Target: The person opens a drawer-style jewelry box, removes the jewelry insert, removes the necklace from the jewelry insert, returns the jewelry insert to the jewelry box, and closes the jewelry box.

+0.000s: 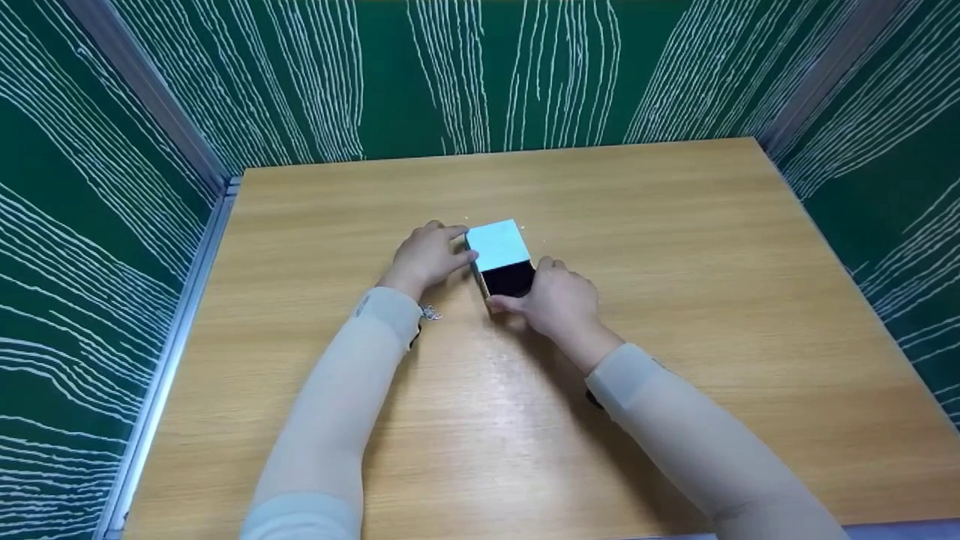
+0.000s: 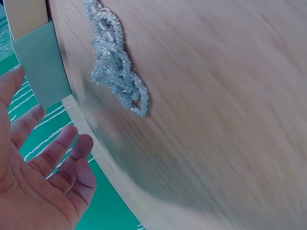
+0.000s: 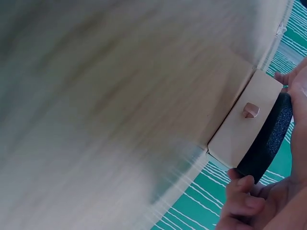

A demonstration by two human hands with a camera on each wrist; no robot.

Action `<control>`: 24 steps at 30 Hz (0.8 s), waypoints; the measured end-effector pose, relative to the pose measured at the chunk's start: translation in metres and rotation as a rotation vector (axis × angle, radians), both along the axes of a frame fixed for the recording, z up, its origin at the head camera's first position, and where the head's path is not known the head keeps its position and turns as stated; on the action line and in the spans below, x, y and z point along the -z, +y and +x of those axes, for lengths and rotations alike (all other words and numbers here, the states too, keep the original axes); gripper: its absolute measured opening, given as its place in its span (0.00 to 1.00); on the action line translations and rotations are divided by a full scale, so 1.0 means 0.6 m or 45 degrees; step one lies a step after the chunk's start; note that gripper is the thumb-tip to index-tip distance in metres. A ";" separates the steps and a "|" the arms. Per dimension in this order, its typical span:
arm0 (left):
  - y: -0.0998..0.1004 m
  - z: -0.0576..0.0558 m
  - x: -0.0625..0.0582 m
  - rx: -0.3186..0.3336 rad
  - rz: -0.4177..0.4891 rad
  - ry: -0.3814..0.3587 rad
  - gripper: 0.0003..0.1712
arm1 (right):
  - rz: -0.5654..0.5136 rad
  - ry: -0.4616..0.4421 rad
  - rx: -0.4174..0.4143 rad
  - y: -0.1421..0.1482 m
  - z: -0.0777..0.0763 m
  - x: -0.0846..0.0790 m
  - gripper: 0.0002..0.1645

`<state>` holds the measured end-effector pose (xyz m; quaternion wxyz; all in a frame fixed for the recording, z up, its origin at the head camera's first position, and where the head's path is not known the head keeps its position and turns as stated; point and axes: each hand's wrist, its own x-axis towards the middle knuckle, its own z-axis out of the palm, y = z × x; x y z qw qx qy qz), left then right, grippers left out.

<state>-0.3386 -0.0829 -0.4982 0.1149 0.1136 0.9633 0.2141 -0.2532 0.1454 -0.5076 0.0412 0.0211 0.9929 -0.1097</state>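
A small box with a light-blue sleeve (image 1: 496,244) lies on the table, its cream inner drawer (image 3: 247,122) showing at the near end. Inside the drawer is a black insert (image 1: 508,280), which stands above the drawer's edge in the right wrist view. My right hand (image 1: 559,296) grips this near end, thumb on the left and fingers along the right side. A pinkish tab (image 3: 251,110) sits on the drawer's front. With thumb and forefinger extended, my left hand (image 1: 427,259) touches the sleeve's left side. Its other fingers bend loosely in the left wrist view.
The wooden table (image 1: 337,202) has a few tiny pale specks around the box. A beaded bracelet (image 2: 115,62) hangs from the left wrist. Green walls (image 1: 390,82) with white streaks and a metal rail (image 1: 169,352) enclose the table.
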 end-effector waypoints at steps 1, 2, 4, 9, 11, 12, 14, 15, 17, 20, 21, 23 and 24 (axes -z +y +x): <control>0.000 0.000 0.000 -0.004 0.001 -0.002 0.39 | -0.009 0.001 -0.008 0.001 0.001 -0.001 0.72; 0.001 0.000 0.000 -0.008 0.002 -0.004 0.39 | -0.022 0.003 -0.020 0.002 0.002 -0.001 0.71; 0.001 0.000 0.000 -0.016 0.001 -0.006 0.39 | -0.069 -0.006 -0.045 0.006 0.006 -0.003 0.70; 0.002 -0.001 0.000 -0.017 0.002 -0.018 0.39 | -0.327 -0.107 -0.097 0.027 0.014 -0.010 0.59; 0.002 -0.001 0.000 -0.016 0.006 -0.023 0.39 | -0.453 -0.149 -0.102 0.037 0.016 -0.011 0.52; 0.001 -0.001 0.000 -0.017 0.007 -0.024 0.39 | -0.505 -0.161 -0.104 0.042 0.016 -0.011 0.48; 0.001 -0.001 0.001 -0.021 0.010 -0.024 0.39 | -0.586 -0.172 -0.104 0.049 0.016 -0.009 0.42; 0.000 -0.001 0.002 -0.023 0.011 -0.025 0.39 | -0.611 -0.169 -0.101 0.052 0.016 -0.008 0.39; 0.000 -0.001 0.002 -0.025 0.013 -0.024 0.39 | -0.638 -0.153 -0.097 0.057 0.014 -0.005 0.36; 0.001 0.000 0.002 -0.030 0.020 -0.026 0.39 | -0.659 -0.123 -0.078 0.060 0.010 -0.003 0.32; 0.001 0.000 0.002 -0.031 0.025 -0.028 0.39 | -0.668 -0.113 -0.067 0.060 0.009 -0.002 0.31; 0.002 0.000 0.002 -0.033 0.035 -0.030 0.39 | -0.680 -0.094 -0.047 0.061 0.005 -0.001 0.30; 0.002 0.001 0.002 -0.033 0.040 -0.031 0.39 | -0.688 -0.086 -0.038 0.061 0.004 -0.001 0.29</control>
